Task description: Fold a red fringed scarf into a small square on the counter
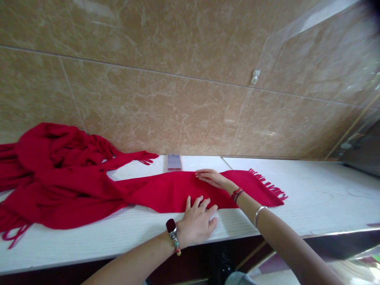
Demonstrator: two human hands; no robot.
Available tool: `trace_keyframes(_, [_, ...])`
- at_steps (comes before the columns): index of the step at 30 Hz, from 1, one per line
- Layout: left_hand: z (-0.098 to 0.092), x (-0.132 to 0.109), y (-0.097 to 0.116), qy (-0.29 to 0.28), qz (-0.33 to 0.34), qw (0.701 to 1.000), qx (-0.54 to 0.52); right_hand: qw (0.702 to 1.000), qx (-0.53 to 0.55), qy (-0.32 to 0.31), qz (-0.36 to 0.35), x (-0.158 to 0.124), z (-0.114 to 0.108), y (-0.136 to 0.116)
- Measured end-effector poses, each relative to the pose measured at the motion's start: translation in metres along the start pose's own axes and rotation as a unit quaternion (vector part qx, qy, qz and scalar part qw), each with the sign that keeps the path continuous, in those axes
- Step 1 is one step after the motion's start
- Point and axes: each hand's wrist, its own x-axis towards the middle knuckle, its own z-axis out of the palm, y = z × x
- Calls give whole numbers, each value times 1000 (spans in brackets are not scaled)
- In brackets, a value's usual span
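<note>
A red fringed scarf (169,192) lies along the white tabletop, its right part spread flat and its fringe pointing right. My left hand (197,219) rests at the scarf's near edge, fingers spread, fingertips on the cloth. Farther back, my right hand (212,178) lies flat on the scarf near its far edge, fingers stretched out to the left. Neither hand grips the fabric. Toward the left, the cloth runs into a bunched heap of red fabric (62,178) with folds and more fringe; whether it is one piece or several I cannot tell.
A small flat rectangular item (173,162) lies behind the scarf by the wall. The brown marble-tiled wall (166,107) rises along the back of the white tabletop (314,190). A small white figure (255,76) is fixed to the wall. A dark object (362,146) stands at the far right.
</note>
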Motion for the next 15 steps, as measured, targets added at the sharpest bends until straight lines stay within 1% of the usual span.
trace_keyframes(2, [-1, 0, 0, 3, -1, 1000, -2, 995, 26, 92, -15, 12, -10, -3])
trace_keyframes(3, [-2, 0, 0, 4, -1, 1000, -4, 992, 39, 114, -33, 15, -14, -6])
trace_keyframes(4, [-2, 0, -1, 5, -2, 1000, -5, 991, 53, 111, -52, 15, -17, -8])
trace_keyframes(5, [-2, 0, -1, 6, -3, 1000, -6, 992, 65, 82, -63, 13, -19, -9])
trace_keyframes(6, [-3, 0, -1, 8, -3, 1000, -6, 995, 73, 35, -62, 9, -20, -10])
trace_keyframes(8, [-3, 0, -1, 11, -6, 1000, -4, 995, 70, -62, -24, 1, -21, -7])
trace_keyframes(9, [-4, 1, -1, 12, -7, 1000, -3, 995, 62, -78, -1, -2, -22, -5])
trace_keyframes(10, [-4, 1, -1, 12, -9, 1000, -3, 996, 56, -66, 13, -2, -24, -2])
trace_keyframes(11, [-4, 1, -1, 12, -11, 1000, -4, 998, 53, -31, 13, -1, -28, 0])
trace_keyframes(13, [-5, 1, -1, 8, -14, 1000, -7, 995, 53, 81, -13, 6, -39, 2])
trace_keyframes(14, [-5, 2, -2, 6, -14, 1000, -9, 988, 54, 138, -31, 9, -45, 1])
trace_keyframes(15, [-5, 2, -2, 4, -13, 1000, -11, 981, 56, 181, -50, 10, -51, -1])
